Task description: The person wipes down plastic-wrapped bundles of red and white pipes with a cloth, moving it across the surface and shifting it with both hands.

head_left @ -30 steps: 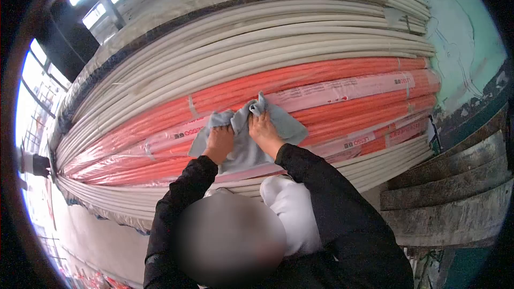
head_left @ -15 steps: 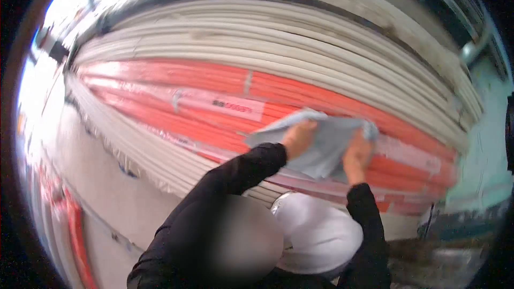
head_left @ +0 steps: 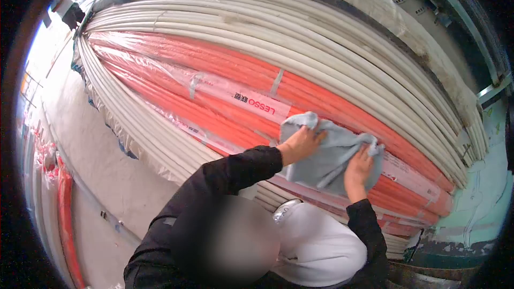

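Note:
A grey cloth [head_left: 334,155] is spread over the red pipes [head_left: 225,88] right of centre. My left hand [head_left: 301,144] grips its upper left part with the fingers bent over it. On the cloth's right side, my right hand [head_left: 360,170] has its fingers closed on a bunched edge. The red pipes are wrapped in clear plastic with a printed pink label [head_left: 257,101], just left of the cloth. Part of the cloth's lower edge hangs between my two forearms.
Long white pipes [head_left: 278,35] lie behind the red ones, and more white pipes [head_left: 139,128] in front. A separate red bundle [head_left: 66,219] is at lower left. A metal frame [head_left: 495,88] and a green surface [head_left: 482,182] stand at right.
The view has shifted, and the pipes' label appears further right and is sharper. The cloth and both hands sit slightly lower and to the right, with the cloth spread wider.

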`<state>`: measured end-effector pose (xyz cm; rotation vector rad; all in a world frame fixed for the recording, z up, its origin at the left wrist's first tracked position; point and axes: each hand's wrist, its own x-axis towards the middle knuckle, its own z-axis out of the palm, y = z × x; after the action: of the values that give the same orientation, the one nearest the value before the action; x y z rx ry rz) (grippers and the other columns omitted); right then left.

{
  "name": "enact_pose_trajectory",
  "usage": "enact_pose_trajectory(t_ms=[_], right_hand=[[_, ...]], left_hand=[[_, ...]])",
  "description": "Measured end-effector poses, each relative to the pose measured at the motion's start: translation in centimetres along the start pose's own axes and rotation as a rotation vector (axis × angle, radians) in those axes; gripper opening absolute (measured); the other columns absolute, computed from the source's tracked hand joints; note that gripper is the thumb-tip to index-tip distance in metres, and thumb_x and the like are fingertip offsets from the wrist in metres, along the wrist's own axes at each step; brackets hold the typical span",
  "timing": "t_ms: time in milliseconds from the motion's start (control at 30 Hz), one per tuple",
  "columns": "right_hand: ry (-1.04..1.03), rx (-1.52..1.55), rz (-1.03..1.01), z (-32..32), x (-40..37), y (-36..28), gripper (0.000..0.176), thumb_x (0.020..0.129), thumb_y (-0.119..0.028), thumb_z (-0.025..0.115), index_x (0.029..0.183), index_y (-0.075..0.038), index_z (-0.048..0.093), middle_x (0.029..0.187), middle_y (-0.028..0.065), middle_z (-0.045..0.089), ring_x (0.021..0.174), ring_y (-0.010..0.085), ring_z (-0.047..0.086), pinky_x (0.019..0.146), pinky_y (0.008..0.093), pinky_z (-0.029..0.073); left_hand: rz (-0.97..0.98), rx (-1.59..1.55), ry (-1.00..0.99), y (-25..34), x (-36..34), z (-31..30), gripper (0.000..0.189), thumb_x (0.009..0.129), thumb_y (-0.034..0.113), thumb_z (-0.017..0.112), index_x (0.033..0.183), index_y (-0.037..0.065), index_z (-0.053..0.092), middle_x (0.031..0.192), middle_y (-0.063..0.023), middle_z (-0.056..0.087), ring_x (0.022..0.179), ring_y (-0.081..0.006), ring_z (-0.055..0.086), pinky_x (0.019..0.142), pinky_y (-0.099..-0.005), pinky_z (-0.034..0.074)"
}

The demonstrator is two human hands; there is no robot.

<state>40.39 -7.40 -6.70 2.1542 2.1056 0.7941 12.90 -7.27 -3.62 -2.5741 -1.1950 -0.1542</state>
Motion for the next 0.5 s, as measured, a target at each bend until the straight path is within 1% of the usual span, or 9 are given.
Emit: enact_pose_trajectory(t_ms=[67, 133, 167, 200, 300, 333, 400, 433, 500], right_hand=[[-0.063, 0.196, -0.163, -4.2, -0.2, -3.1, 0.054, 0.095, -0.008, 0.047, 0.147, 0.003, 0.042, 0.155, 0.0264, 0.037, 0.135, 0.0441, 0.044, 0.112, 0.0512, 0.039], [0.136, 0.186, -0.283, -7.5, 0.1, -6.3, 0.058, 0.092, -0.009, 0.051, 0.148, 0.003, 0.043, 0.157, 0.025, 0.036, 0.132, 0.0383, 0.047, 0.112, 0.0492, 0.037], [0.103, 0.213, -0.29, -8.0, 0.1, -8.0, 0.058, 0.092, -0.009, 0.051, 0.148, 0.002, 0.043, 0.155, 0.026, 0.038, 0.135, 0.0393, 0.045, 0.113, 0.0508, 0.036], [0.072, 0.241, -0.295, -8.2, 0.1, -9.4, 0.058, 0.091, -0.009, 0.052, 0.148, 0.002, 0.043, 0.153, 0.0271, 0.039, 0.137, 0.0403, 0.043, 0.115, 0.0523, 0.034], [0.107, 0.364, -0.389, -9.7, 0.3, -13.1, 0.058, 0.092, -0.011, 0.052, 0.149, -0.009, 0.045, 0.148, 0.0257, 0.044, 0.134, 0.0446, 0.044, 0.114, 0.0584, 0.033], [0.103, 0.402, -0.413, -10.6, 0.1, -14.1, 0.058, 0.092, -0.012, 0.052, 0.149, -0.012, 0.046, 0.147, 0.025, 0.045, 0.132, 0.0466, 0.044, 0.114, 0.0598, 0.033], [0.127, 0.465, -0.458, -11.5, 0.1, -15.9, 0.056, 0.091, -0.011, 0.053, 0.147, -0.015, 0.048, 0.148, 0.024, 0.043, 0.131, 0.0504, 0.043, 0.113, 0.0614, 0.033], [0.118, 0.493, -0.466, -11.9, 0.4, -16.3, 0.056, 0.09, -0.011, 0.054, 0.146, -0.014, 0.049, 0.149, 0.0238, 0.042, 0.131, 0.0509, 0.042, 0.113, 0.0615, 0.033], [0.102, 0.56, -0.503, -12.5, 0.9, -16.7, 0.054, 0.089, -0.01, 0.055, 0.144, -0.012, 0.05, 0.15, 0.0234, 0.041, 0.132, 0.052, 0.041, 0.113, 0.0618, 0.033]], left_hand=[[0.025, 0.123, -0.018, -2.5, -2.6, -0.5, 0.059, 0.093, 0.02, 0.051, 0.146, -0.005, 0.043, 0.123, -0.028, 0.064, 0.109, -0.0371, 0.066, 0.09, -0.0466, 0.052], [-0.128, 0.07, -0.25, -4.6, -5.0, -1.4, 0.062, 0.092, 0.02, 0.052, 0.147, -0.005, 0.039, 0.133, -0.0316, 0.057, 0.115, -0.0401, 0.063, 0.104, -0.0483, 0.043], [-0.206, 0.057, -0.362, -5.6, -6.2, -1.8, 0.063, 0.092, 0.019, 0.053, 0.148, -0.005, 0.038, 0.137, -0.0334, 0.053, 0.118, -0.0416, 0.061, 0.111, -0.0492, 0.038], [-0.13, 0.272, -0.283, -7.2, -8.1, 2.2, 0.065, 0.093, 0.019, 0.051, 0.149, -0.007, 0.033, 0.146, -0.0423, 0.039, 0.132, -0.0479, 0.049, 0.114, -0.0515, 0.035], [-0.271, 0.501, -0.165, -11.3, -13.2, 4.7, 0.056, 0.09, 0.017, 0.052, 0.139, -0.009, 0.044, 0.134, -0.0433, 0.049, 0.125, -0.0481, 0.054, 0.11, -0.053, 0.039], [-0.31, 0.487, -0.15, -12.1, -13.7, 4.6, 0.053, 0.091, 0.017, 0.052, 0.136, -0.009, 0.046, 0.132, -0.0432, 0.05, 0.124, -0.0488, 0.054, 0.107, -0.0518, 0.042], [-0.386, 0.458, -0.117, -13.8, -14.7, 4.6, 0.047, 0.091, 0.017, 0.053, 0.131, -0.009, 0.05, 0.13, -0.0432, 0.052, 0.123, -0.0504, 0.054, 0.1, -0.0494, 0.048], [-0.374, 0.539, -0.097, -13.6, -14.4, 4.3, 0.045, 0.093, 0.017, 0.053, 0.13, -0.008, 0.051, 0.128, -0.0418, 0.054, 0.12, -0.0501, 0.056, 0.099, -0.0504, 0.048], [-0.405, 0.585, -0.228, -12.9, -13.0, 3.7, 0.041, 0.093, 0.017, 0.052, 0.128, -0.005, 0.055, 0.126, -0.0379, 0.057, 0.117, -0.0486, 0.058, 0.097, -0.0513, 0.048]])
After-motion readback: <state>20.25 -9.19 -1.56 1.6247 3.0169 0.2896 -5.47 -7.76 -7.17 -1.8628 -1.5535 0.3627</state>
